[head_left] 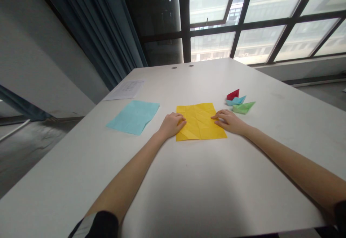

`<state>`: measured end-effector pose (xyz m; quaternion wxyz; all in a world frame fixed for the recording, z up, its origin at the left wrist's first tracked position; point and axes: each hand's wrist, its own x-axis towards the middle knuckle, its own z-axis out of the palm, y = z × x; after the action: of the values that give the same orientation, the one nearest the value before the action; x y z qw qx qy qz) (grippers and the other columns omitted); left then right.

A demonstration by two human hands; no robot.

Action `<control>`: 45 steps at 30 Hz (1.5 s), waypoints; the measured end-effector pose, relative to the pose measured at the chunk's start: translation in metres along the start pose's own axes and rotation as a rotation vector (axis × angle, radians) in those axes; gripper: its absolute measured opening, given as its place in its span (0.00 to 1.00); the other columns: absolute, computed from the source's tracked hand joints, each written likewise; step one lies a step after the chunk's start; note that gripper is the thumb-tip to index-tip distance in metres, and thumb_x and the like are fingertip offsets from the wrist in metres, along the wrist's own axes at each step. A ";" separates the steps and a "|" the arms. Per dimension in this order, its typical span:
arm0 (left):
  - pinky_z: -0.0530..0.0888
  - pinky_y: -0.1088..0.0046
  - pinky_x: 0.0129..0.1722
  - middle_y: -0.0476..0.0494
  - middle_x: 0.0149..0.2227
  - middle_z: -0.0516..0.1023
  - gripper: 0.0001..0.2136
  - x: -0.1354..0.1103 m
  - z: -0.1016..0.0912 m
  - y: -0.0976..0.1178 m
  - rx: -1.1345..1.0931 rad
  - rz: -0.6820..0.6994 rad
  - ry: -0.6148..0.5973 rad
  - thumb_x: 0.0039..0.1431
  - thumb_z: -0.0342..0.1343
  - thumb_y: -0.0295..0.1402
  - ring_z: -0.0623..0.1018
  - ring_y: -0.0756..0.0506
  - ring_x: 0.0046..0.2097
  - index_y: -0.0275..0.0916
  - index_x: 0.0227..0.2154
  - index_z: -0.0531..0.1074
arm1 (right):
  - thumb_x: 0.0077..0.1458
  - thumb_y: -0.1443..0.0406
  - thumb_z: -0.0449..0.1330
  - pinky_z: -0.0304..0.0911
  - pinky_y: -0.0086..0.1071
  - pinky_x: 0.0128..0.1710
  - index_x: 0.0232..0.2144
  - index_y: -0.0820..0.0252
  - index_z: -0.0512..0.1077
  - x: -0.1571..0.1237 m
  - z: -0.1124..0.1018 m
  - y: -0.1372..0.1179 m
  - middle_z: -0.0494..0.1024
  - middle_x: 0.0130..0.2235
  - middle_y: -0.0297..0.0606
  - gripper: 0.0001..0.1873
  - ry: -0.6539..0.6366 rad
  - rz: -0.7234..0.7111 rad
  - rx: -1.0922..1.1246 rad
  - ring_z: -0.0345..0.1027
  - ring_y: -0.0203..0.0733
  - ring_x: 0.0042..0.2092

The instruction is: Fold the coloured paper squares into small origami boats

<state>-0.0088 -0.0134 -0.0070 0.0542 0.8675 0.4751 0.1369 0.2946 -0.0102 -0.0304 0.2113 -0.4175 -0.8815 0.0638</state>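
Yellow paper [200,122] lies nearly flat, crossed by creases

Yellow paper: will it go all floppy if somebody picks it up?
Probably floppy, because the yellow paper looks like a thin single sheet. It would likely bend first along its creases. Lying nearly flat, it would probably slide rather than tip if pushed.

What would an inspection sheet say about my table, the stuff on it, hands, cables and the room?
Surface: white table, small dark circles near its far edge
Things in use: yellow sheet, creased, spread out
Clutter: blue sheet and marked page at left; three folded papers (red, blue, green) at right
Hands: left hand on yellow sheet's left side, right hand at its right edge
Cables: nothing seen
Surroundings: curtain left, windows beyond
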 end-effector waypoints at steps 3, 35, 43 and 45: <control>0.64 0.61 0.48 0.37 0.48 0.71 0.18 0.000 0.004 -0.004 0.060 -0.234 0.108 0.56 0.47 0.42 0.68 0.40 0.49 0.38 0.45 0.69 | 0.56 0.55 0.48 0.59 0.44 0.48 0.42 0.56 0.73 0.000 0.000 0.001 0.72 0.43 0.44 0.20 0.007 0.007 0.026 0.65 0.48 0.46; 0.67 0.67 0.46 0.46 0.37 0.79 0.12 0.002 0.010 -0.026 -0.544 -0.338 0.133 0.47 0.55 0.37 0.75 0.43 0.43 0.40 0.35 0.76 | 0.47 0.56 0.57 0.63 0.36 0.38 0.31 0.60 0.72 0.003 -0.001 0.008 0.77 0.33 0.38 0.14 0.095 0.326 0.220 0.69 0.45 0.36; 0.66 0.65 0.49 0.49 0.41 0.78 0.10 0.002 0.010 -0.027 -0.498 -0.206 0.146 0.48 0.54 0.33 0.72 0.43 0.47 0.42 0.34 0.77 | 0.47 0.59 0.57 0.63 0.40 0.43 0.31 0.61 0.73 0.003 -0.004 0.002 0.78 0.36 0.38 0.12 0.108 0.322 0.421 0.69 0.47 0.41; 0.66 0.65 0.49 0.50 0.41 0.78 0.10 0.001 0.008 -0.024 -0.475 -0.218 0.142 0.48 0.55 0.33 0.72 0.43 0.47 0.43 0.33 0.77 | 0.47 0.59 0.57 0.63 0.40 0.44 0.32 0.61 0.73 0.003 -0.005 0.001 0.77 0.37 0.39 0.13 0.103 0.326 0.448 0.69 0.47 0.41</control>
<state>-0.0253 0.0011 -0.0199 0.2371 0.7625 0.5229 0.2982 0.2953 -0.0075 -0.0254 0.3299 -0.4993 -0.7548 0.2687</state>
